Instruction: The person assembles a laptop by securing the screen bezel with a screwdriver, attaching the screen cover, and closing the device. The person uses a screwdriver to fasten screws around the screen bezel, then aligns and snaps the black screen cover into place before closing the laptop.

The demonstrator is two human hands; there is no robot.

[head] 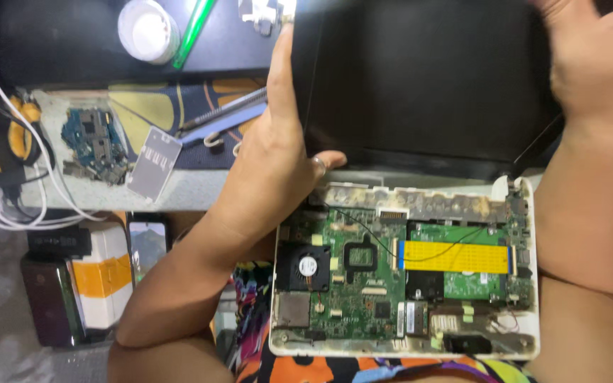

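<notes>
The left hand (271, 152) is gripping the left edge of the black screen panel (427, 85), fingers pressed along it, thumb lying across the lower corner. The right hand (594, 60) is resting on the panel's right side, fingers spread; its hold cannot be judged. The panel is standing above the open white laptop shell (530, 340), which is sitting on the person's lap and containing a green circuit board (352, 284), a black fan (306, 266) and a yellow ribbon cable (455, 257).
</notes>
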